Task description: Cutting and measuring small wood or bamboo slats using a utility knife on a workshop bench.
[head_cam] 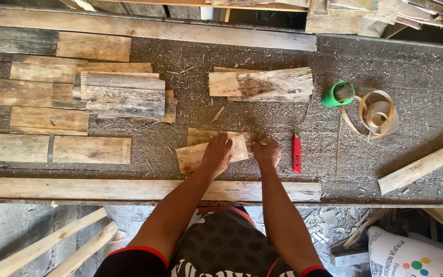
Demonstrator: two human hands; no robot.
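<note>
The left hand (pixel 216 154) lay flat and open on the small wood veneer sheets (pixel 201 154), two or three overlapping pieces with their long axis running left to right along the counter (pixel 385 61), just left of the red utility knife (pixel 297 152). The right hand (pixel 267 152) rested curled at their right edge, between sheets and knife; whether it pinched anything could not be told. Beyond the knife sat one green tape roll (pixel 337 94) and one coiled strip (pixel 378 114).

Both hands, left (pixel 216 154) and right (pixel 266 152), press flat on thin wood pieces (pixel 193 156) on the counter (pixel 426 77), red knife (pixel 297 152) just beside.
</note>
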